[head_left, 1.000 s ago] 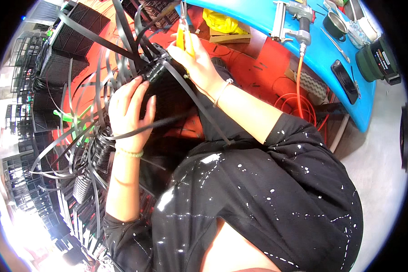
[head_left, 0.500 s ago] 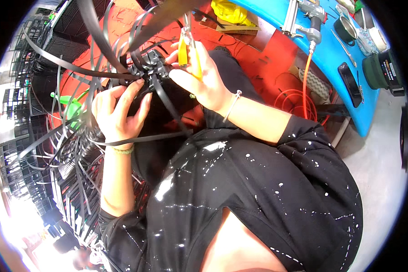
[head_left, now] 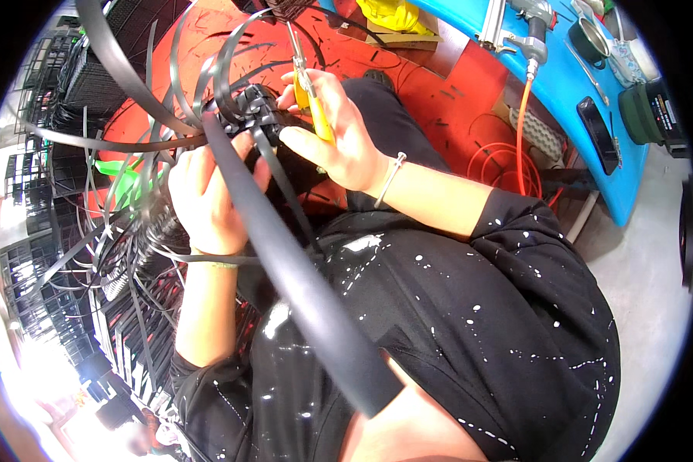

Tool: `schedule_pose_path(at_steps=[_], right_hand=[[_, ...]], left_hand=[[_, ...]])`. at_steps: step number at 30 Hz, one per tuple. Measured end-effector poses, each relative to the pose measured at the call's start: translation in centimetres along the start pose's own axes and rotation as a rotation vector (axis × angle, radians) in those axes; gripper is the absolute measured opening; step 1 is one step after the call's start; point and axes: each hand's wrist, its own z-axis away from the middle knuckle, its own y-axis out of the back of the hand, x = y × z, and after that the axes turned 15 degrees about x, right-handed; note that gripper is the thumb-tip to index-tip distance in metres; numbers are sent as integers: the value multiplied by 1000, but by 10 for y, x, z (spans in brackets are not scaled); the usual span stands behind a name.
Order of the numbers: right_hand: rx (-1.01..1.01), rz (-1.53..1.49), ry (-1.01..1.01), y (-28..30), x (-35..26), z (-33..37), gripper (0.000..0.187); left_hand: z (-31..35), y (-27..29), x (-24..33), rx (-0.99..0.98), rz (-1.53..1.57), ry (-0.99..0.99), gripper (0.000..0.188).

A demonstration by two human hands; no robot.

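Observation:
A piece woven of flat black plastic strips (head_left: 258, 108) sits in front of me above my lap, its loose ends fanning out to the left and upward. My left hand (head_left: 208, 196) is closed at the near left edge of the weave, its fingers partly covered by a long loose strip (head_left: 285, 262) that runs down across my chest. In my right hand (head_left: 345, 146) is a pair of pliers with yellow handles (head_left: 319, 119), jaws pointing up and away. The right thumb lies close to the woven edge.
On the right, a blue table (head_left: 550, 92) carries an air nail gun (head_left: 533, 35), a dark phone-like device (head_left: 597, 135) and a metal cup (head_left: 587, 40). An orange hose (head_left: 522, 131) hangs to the red floor (head_left: 431, 108). Black strips and a green object (head_left: 123, 181) lie left.
One long strip has swung from the top down across my chest. My left hand has turned and closed in at the weave. The pliers have shifted slightly left and down with my right hand.

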Motion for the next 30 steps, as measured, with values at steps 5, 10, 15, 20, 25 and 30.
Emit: schedule_pose_path(at_steps=[5, 10, 15, 20, 25, 30], right_hand=[[-42, 7, -50, 3, -7, -3, 54], [-74, 22, -53, 8, -2, 0, 54], [-70, -110, -145, 3, -6, 4, 54], [-159, -186, -97, 14, 3, -2, 66], [-231, 472, 205, 48, -34, -28, 61], [-425, 956, 523, 73, -76, -48, 53]], left_hand=[[-16, 0, -15, 99, -108, -29, 58], [-43, -9, -26, -144, 190, 87, 64], [-43, -8, -24, -323, 303, 163, 28], [-43, -18, -41, -372, 556, 354, 18], [-45, -12, -43, -480, 673, 544, 22], [-52, -12, -55, -622, 592, 526, 27]])
